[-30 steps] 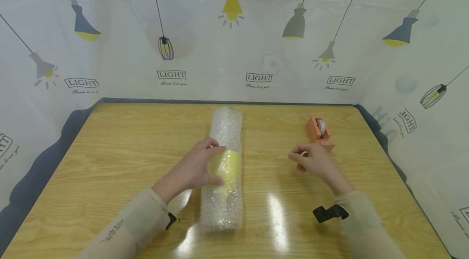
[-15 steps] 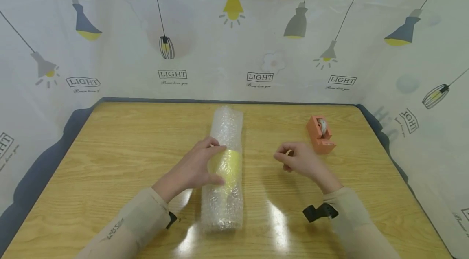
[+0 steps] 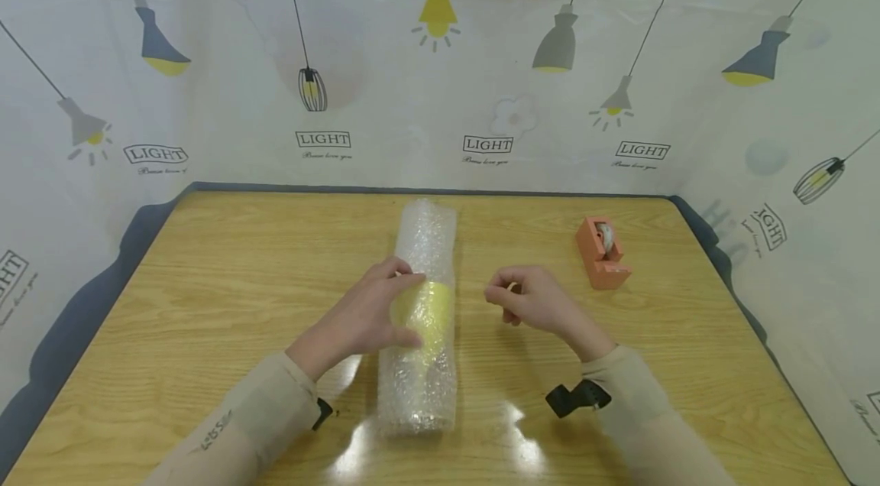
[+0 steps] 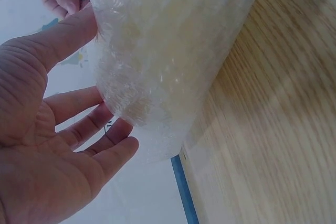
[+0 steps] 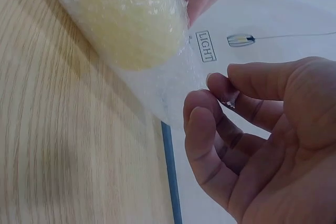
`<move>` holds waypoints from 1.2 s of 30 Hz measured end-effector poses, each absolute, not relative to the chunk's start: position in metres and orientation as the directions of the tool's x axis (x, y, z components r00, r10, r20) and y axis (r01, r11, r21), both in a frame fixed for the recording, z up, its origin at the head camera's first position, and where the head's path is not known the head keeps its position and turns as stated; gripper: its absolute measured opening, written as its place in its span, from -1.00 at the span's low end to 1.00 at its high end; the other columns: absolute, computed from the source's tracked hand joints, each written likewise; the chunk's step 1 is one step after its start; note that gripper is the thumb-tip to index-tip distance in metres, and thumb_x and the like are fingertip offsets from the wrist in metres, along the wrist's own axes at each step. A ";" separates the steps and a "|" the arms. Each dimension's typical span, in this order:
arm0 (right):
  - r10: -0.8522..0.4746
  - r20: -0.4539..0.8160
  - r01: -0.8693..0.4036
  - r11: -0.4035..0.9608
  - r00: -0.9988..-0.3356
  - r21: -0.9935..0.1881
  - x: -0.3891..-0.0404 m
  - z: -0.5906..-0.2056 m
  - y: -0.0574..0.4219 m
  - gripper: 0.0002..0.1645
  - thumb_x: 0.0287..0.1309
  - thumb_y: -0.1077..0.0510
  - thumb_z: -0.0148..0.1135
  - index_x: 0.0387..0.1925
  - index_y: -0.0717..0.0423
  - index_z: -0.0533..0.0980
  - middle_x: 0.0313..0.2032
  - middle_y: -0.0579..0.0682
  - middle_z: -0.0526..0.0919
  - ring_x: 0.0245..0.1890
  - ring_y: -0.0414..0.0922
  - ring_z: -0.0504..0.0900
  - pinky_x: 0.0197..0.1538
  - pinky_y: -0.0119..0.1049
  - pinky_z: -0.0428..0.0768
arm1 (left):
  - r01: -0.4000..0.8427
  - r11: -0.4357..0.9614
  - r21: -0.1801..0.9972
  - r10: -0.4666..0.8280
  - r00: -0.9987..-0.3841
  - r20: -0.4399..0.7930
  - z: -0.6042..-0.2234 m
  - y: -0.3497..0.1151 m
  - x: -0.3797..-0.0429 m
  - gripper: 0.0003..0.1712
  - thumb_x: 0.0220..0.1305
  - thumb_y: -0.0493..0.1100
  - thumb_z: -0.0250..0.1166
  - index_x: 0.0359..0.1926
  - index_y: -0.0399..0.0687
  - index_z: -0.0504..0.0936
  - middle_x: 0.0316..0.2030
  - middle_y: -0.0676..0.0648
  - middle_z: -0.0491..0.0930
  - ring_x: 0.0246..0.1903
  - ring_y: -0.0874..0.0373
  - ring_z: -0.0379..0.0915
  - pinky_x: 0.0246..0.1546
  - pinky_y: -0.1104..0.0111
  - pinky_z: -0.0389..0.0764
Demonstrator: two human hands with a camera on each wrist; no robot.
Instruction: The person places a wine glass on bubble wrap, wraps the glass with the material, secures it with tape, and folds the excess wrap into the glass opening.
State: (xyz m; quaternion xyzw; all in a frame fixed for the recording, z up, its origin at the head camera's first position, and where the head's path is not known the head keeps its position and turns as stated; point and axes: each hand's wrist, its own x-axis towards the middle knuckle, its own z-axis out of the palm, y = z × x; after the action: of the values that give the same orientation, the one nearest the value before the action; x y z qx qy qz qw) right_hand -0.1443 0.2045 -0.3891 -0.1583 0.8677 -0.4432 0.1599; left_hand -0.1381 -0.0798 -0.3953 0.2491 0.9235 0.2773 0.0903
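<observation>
A long bundle of clear bubble wrap lies on the wooden table, running away from me. Something yellow shows through its middle; the wrap blurs its kind. My left hand rests on the bundle's left side, thumb and fingers spread; in the left wrist view the fingertips touch the wrap. To the right of the bundle, apart from it, is my right hand. Between its thumb and index finger it pinches a small shiny piece of clear tape, seen in the right wrist view. The other fingers are curled.
An orange tape dispenser with a roll of tape stands at the back right, beyond my right hand. The wooden table meets a printed cloth backdrop at its back and sides.
My right hand has moved left, away from the tape dispenser and toward the bundle, still pinching. The left hand and the bubble wrap bundle have stayed in place.
</observation>
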 end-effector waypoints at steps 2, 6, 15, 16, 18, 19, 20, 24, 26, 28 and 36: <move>-0.430 -0.134 -0.138 0.544 -0.893 -0.828 -0.145 -0.389 0.199 -0.77 0.50 0.14 0.18 -0.31 0.13 0.63 -0.53 0.02 0.56 -0.48 0.14 0.65 -0.46 -0.29 0.55 | 0.406 0.722 0.559 0.509 -0.860 -0.032 -0.395 -0.080 -0.138 0.09 -0.08 0.00 0.70 0.47 -0.15 0.41 0.32 -0.13 0.38 0.32 -0.09 0.35 0.35 0.04 0.47; -0.459 -0.125 -0.151 0.519 -0.880 -0.841 -0.145 -0.389 0.188 -0.76 0.50 0.15 0.18 -0.33 0.14 0.63 -0.48 0.08 0.58 -0.53 -0.01 0.63 -0.46 -0.30 0.56 | 0.397 0.724 0.564 0.505 -0.862 -0.041 -0.395 -0.080 -0.138 0.09 -0.08 -0.01 0.70 0.47 -0.14 0.41 0.33 -0.12 0.38 0.32 -0.09 0.34 0.35 0.04 0.47; -0.508 -0.129 -0.151 0.473 -0.852 -0.868 -0.145 -0.388 0.166 -0.74 0.48 0.14 0.18 -0.35 0.20 0.61 -0.50 -0.01 0.57 -0.56 -0.13 0.57 -0.45 -0.28 0.59 | 0.404 0.724 0.559 0.507 -0.861 -0.034 -0.395 -0.080 -0.138 0.09 -0.08 -0.01 0.70 0.47 -0.15 0.41 0.33 -0.13 0.38 0.30 -0.08 0.35 0.32 0.05 0.50; -0.513 -0.132 -0.151 0.473 -0.848 -0.868 -0.145 -0.387 0.164 -0.73 0.47 0.14 0.18 -0.34 0.22 0.61 -0.51 -0.01 0.57 -0.57 -0.15 0.56 -0.45 -0.30 0.57 | 0.404 0.724 0.559 0.507 -0.861 -0.035 -0.395 -0.080 -0.138 0.09 -0.08 -0.01 0.69 0.47 -0.15 0.41 0.32 -0.13 0.38 0.30 -0.08 0.36 0.32 0.05 0.50; -0.527 -0.132 -0.158 0.469 -0.840 -0.869 -0.145 -0.387 0.159 -0.73 0.47 0.14 0.18 -0.33 0.25 0.60 -0.52 -0.01 0.57 -0.58 -0.17 0.54 -0.46 -0.32 0.56 | 0.404 0.725 0.558 0.506 -0.862 -0.034 -0.395 -0.080 -0.138 0.09 -0.07 -0.01 0.69 0.47 -0.15 0.41 0.32 -0.12 0.38 0.30 -0.07 0.36 0.31 0.05 0.51; -0.534 -0.132 -0.164 0.470 -0.835 -0.867 -0.146 -0.386 0.157 -0.72 0.47 0.14 0.18 -0.34 0.26 0.60 -0.53 -0.01 0.56 -0.59 -0.18 0.53 -0.46 -0.34 0.54 | 0.405 0.726 0.556 0.506 -0.862 -0.033 -0.395 -0.080 -0.138 0.08 -0.07 0.00 0.69 0.47 -0.15 0.41 0.32 -0.12 0.39 0.30 -0.07 0.36 0.31 0.05 0.51; -0.542 -0.130 -0.171 0.471 -0.830 -0.865 -0.146 -0.386 0.154 -0.71 0.47 0.14 0.18 -0.35 0.26 0.59 -0.54 -0.01 0.56 -0.59 -0.19 0.52 -0.47 -0.36 0.52 | 0.406 0.726 0.555 0.507 -0.862 -0.032 -0.395 -0.080 -0.138 0.08 -0.07 0.00 0.69 0.47 -0.14 0.41 0.32 -0.12 0.39 0.30 -0.07 0.36 0.31 0.06 0.51; -0.560 -0.131 -0.191 0.479 -0.818 -0.857 -0.149 -0.386 0.146 -0.71 0.46 0.12 0.19 -0.39 0.20 0.58 -0.55 -0.02 0.55 -0.60 -0.20 0.50 -0.47 -0.39 0.48 | 0.412 0.725 0.552 0.510 -0.860 -0.029 -0.396 -0.081 -0.138 0.07 -0.05 0.00 0.69 0.47 -0.13 0.41 0.32 -0.11 0.38 0.31 -0.07 0.35 0.31 0.06 0.51; -0.560 -0.133 -0.195 0.486 -0.818 -0.852 -0.150 -0.387 0.143 -0.71 0.45 0.11 0.19 -0.40 0.17 0.59 -0.58 -0.04 0.54 -0.61 -0.21 0.49 -0.48 -0.40 0.46 | 0.413 0.724 0.553 0.512 -0.859 -0.028 -0.396 -0.081 -0.137 0.07 -0.05 0.01 0.68 0.47 -0.13 0.41 0.32 -0.11 0.38 0.31 -0.07 0.34 0.32 0.06 0.51; -0.561 -0.139 -0.200 0.500 -0.816 -0.843 -0.151 -0.386 0.140 -0.71 0.45 0.11 0.19 -0.41 0.15 0.58 -0.62 -0.07 0.52 -0.63 -0.22 0.47 -0.48 -0.40 0.43 | 0.417 0.723 0.550 0.514 -0.857 -0.026 -0.396 -0.081 -0.137 0.07 -0.04 0.01 0.68 0.47 -0.14 0.41 0.32 -0.11 0.38 0.31 -0.07 0.34 0.32 0.06 0.51; -0.570 -0.156 -0.222 0.537 -0.807 -0.814 -0.156 -0.382 0.131 -0.70 0.40 0.09 0.19 -0.48 0.12 0.53 -0.66 -0.06 0.49 -0.64 -0.24 0.43 -0.49 -0.41 0.40 | 0.428 0.716 0.551 0.522 -0.853 -0.016 -0.395 -0.081 -0.137 0.07 -0.04 0.00 0.69 0.47 -0.18 0.41 0.31 -0.11 0.38 0.30 -0.07 0.35 0.30 0.06 0.52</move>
State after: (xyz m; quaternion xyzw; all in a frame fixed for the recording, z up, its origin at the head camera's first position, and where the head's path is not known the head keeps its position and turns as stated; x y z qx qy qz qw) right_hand -0.1557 0.1313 -0.3824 -0.2324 0.8519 -0.4215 0.2065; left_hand -0.1371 -0.0807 -0.3945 0.2576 0.9223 0.2750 0.0853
